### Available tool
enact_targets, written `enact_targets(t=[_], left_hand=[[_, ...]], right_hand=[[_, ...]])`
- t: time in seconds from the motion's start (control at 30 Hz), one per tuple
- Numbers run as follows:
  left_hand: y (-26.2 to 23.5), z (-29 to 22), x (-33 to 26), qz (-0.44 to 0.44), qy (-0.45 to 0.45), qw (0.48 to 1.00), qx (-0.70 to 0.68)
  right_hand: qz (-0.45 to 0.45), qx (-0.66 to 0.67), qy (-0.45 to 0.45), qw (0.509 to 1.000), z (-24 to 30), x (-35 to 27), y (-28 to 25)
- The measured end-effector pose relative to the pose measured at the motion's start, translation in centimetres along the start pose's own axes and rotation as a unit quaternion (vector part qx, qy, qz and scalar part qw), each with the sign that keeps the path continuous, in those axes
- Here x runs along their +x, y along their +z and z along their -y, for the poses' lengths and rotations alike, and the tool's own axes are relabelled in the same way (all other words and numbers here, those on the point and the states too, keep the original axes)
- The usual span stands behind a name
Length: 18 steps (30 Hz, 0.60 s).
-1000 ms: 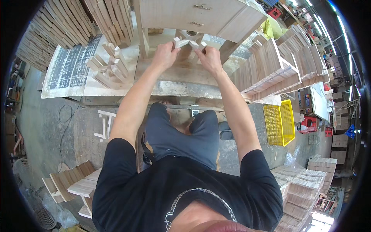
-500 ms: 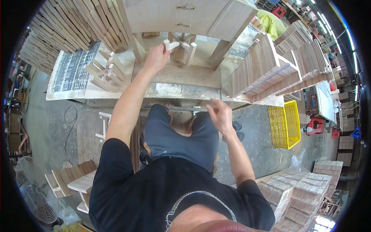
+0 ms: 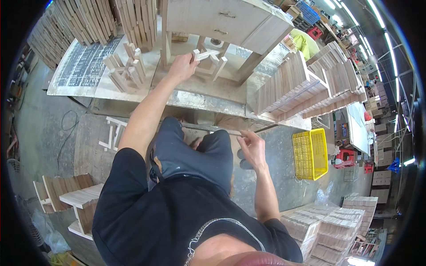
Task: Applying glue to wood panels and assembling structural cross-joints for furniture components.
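Observation:
At the middle of the workbench, my left hand (image 3: 183,70) is closed around one end of a small pale wooden frame (image 3: 214,63) made of joined sticks. The frame stands beneath a wooden machine housing (image 3: 217,22) with two metal handles, and part of it lies in that housing's shadow. My right hand (image 3: 252,150) hangs in front of the bench edge, right of my knees. Its thumb and fingers are curled together; whatever they may hold is too small to make out. Left of my left hand, several similar wooden frames (image 3: 126,71) stand clustered on the bench.
Tall stacks of wooden slats (image 3: 95,20) fill the bench's far left. Stacked wooden pieces (image 3: 284,84) stand at its right. A yellow plastic crate (image 3: 298,155) sits on the floor at right, near more stacked wood (image 3: 326,226). Another frame (image 3: 112,133) lies on the floor at left.
The whole view has shifted. My left hand keeps its hold on the frame, which sits at a slightly different angle. My right hand stays in front of the bench, fingers still curled.

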<state>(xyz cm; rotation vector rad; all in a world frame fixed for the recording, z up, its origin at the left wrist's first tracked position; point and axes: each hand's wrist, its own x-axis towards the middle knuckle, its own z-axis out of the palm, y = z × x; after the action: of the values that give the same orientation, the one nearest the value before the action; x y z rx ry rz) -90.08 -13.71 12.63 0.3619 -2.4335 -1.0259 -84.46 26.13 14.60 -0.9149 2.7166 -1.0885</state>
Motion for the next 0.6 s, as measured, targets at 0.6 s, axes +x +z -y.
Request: enact_targets(t=[0.6], left_hand=[[-21.1, -1.2, -18.7, -0.045, -0.282, 0.770, -0.571]], right_hand=[[0.067, -0.018, -0.575, 0.815, 20.4, 14.2, 4.6]])
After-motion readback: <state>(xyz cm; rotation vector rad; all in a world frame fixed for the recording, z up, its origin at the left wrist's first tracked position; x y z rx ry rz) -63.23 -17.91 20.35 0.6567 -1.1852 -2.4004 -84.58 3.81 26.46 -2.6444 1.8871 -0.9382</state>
